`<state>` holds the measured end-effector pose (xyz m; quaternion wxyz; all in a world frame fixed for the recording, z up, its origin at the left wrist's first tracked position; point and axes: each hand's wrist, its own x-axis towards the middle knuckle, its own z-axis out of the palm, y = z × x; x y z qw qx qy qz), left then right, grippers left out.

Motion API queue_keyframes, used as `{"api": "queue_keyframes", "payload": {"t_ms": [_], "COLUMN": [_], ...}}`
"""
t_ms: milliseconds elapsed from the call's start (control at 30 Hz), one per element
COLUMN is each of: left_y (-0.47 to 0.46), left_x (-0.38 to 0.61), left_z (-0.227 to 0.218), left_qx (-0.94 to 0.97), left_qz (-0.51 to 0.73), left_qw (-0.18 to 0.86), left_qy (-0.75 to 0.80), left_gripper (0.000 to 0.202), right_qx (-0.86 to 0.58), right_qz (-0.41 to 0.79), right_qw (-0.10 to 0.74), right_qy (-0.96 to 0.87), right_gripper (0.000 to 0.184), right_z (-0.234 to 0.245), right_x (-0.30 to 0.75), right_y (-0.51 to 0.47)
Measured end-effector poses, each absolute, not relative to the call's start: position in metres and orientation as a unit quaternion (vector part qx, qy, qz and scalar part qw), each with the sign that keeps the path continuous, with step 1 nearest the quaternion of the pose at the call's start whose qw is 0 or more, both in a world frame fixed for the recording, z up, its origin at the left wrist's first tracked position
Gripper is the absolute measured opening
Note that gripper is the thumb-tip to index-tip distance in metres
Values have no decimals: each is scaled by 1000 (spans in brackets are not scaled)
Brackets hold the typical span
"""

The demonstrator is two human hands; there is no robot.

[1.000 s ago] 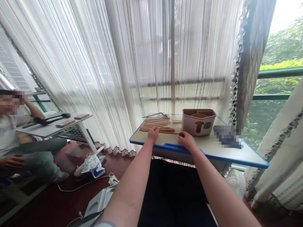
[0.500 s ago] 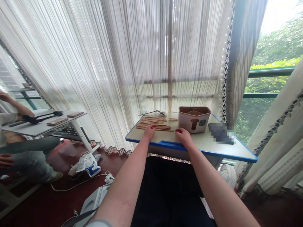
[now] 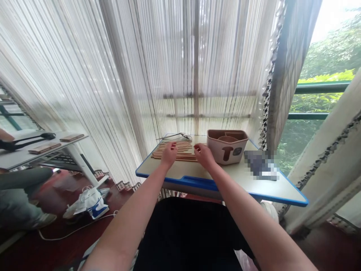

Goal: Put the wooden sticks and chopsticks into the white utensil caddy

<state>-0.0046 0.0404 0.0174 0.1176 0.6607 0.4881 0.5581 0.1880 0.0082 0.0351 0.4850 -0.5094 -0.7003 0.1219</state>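
Wooden chopsticks [image 3: 184, 158] lie in a loose pile on the left part of a small blue-edged table [image 3: 180, 170]. My left hand [image 3: 169, 154] is over the pile, its fingers loosely bent and apart, with nothing visible in them. At the pile's right end is my right hand [image 3: 204, 155], thumb and fingers curled but apart; I see nothing held there. Just right of that hand stands a brown-and-white utensil holder [image 3: 225, 152] with divided compartments. Part of the pile is hidden behind my hands.
Behind the chopsticks lies a thin metal utensil [image 3: 184, 136], too small to name. A blurred dark item [image 3: 258, 162] rests on the table's right side. Curtains [image 3: 135, 75] hang behind. To the left, a person sits at another table [image 3: 17, 160] holding black utensils.
The view has shifted, so the table appears slightly lower and further left. My hands have risen from the near chopsticks and their fingers have loosened; the right hand has come closer to the left.
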Motion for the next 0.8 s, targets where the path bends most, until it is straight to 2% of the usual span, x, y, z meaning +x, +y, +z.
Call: {"api": "queue_keyframes", "payload": {"t_ms": [133, 200, 367, 600, 800], "left_y": [52, 54, 54, 51, 43], "left_x": [-5, -6, -7, -7, -10], "left_z": [20, 13, -1, 2, 3], "left_qx": [698, 709, 744, 732, 711], "left_qz": [516, 475, 375, 360, 376], "left_qw": [-44, -88, -99, -90, -88], "left_qy": [495, 514, 545, 572, 587], "left_gripper": [27, 24, 20, 18, 17], "right_qx": [-456, -437, -475, -476, -445], "right_qz": [81, 40, 28, 88, 61], "right_qw": [507, 505, 450, 335, 342], "right_qy": [-727, -743, -755, -808, -825], "right_gripper": [20, 19, 17, 18, 24], "right_z": [35, 28, 18, 8, 4], "right_x": [189, 191, 193, 193, 193], "right_y": [21, 24, 25, 23, 21]}}
